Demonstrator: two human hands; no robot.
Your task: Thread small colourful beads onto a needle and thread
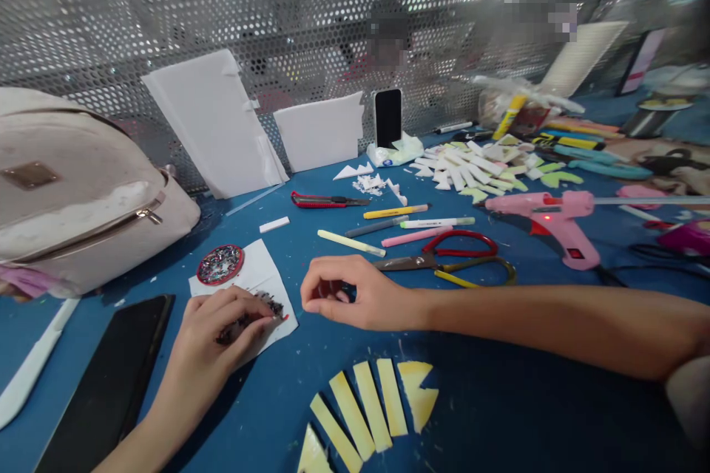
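My left hand (pixel 227 332) rests over a folded white paper (pixel 271 270), its thumb and fingertips pinched at a pile of dark shavings (pixel 271 303). More dark bits show beneath the palm. Just behind it, a round red-rimmed piece (pixel 220 264) covered in dark bits lies on the paper. My right hand (pixel 355 292) hovers to the right of the paper, fingers curled and thumb against the index fingertip; anything in that pinch is too small to see. In front of both hands, yellow foam-like strips (pixel 371 406) and a notched yellow piece (pixel 418 392) lie in a fish-like row.
Red-handled scissors (pixel 410 263), several markers (pixel 352 242) and a red box cutter (pixel 327 200) lie behind my right hand. A pink glue gun (pixel 555 214) stands right, near white scraps (pixel 471 166). At left are a backpack (pixel 83 192), a black phone-like slab (pixel 111 384) and a white knife-shaped tool (pixel 36 362).
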